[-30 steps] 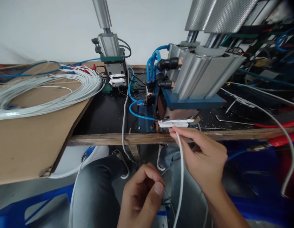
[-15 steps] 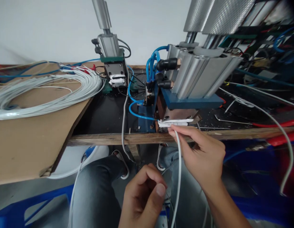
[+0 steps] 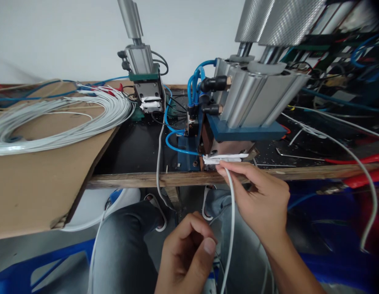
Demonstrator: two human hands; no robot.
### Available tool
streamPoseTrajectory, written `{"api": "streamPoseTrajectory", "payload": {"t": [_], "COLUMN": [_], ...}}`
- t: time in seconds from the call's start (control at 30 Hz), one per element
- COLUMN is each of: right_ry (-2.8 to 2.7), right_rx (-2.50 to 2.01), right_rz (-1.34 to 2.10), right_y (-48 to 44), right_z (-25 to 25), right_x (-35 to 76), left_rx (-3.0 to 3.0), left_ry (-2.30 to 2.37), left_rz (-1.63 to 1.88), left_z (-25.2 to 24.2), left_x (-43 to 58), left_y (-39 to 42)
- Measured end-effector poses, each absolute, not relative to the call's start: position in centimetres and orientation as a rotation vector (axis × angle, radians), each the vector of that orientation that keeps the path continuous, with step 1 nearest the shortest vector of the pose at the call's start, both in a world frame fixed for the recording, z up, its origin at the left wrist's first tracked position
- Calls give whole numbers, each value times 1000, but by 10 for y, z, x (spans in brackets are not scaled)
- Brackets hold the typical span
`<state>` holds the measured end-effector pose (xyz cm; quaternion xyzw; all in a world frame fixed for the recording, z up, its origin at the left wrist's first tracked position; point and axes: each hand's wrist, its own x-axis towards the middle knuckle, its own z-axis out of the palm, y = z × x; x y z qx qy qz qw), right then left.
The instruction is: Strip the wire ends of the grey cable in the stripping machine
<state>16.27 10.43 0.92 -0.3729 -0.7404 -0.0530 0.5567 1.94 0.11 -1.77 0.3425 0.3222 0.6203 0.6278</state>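
Between the thumb and fingers of my right hand (image 3: 256, 196) is a white cable (image 3: 232, 220), pinched near its end. That end is at the white-padded jaw (image 3: 226, 158) of a pneumatic machine (image 3: 253, 98); the fingertips hide the very tip. From there the cable hangs down past my knees. Lower and to the left, my left hand (image 3: 187, 253) is curled, thumb tip against the index finger. It is beside the hanging cable, apart from it, and whatever it may hold is hidden.
A coil of white cable (image 3: 115, 110) lies on cardboard (image 3: 39, 192) at left. Behind stands a smaller pneumatic machine (image 3: 143, 65). Blue air hoses (image 3: 167, 141) loop beside the larger one. The wooden bench edge (image 3: 140, 179) runs in front, with blue stools (image 3: 54, 257) below.
My left hand has shifted very slightly to the right. My right hand stays at the jaw with the cable, and the view has moved a touch.
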Motion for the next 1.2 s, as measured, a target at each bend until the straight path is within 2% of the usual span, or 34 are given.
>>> {"api": "streamPoseTrajectory", "payload": {"t": [1.2], "right_ry": [-1786], "right_rx": [-841], "right_rz": [-135], "right_y": [107], "right_z": [10], "right_x": [163], "left_rx": [744], "left_ry": [726], "left_rz": [1382], "left_z": [-15], "left_x": [17], "left_y": [1]}}
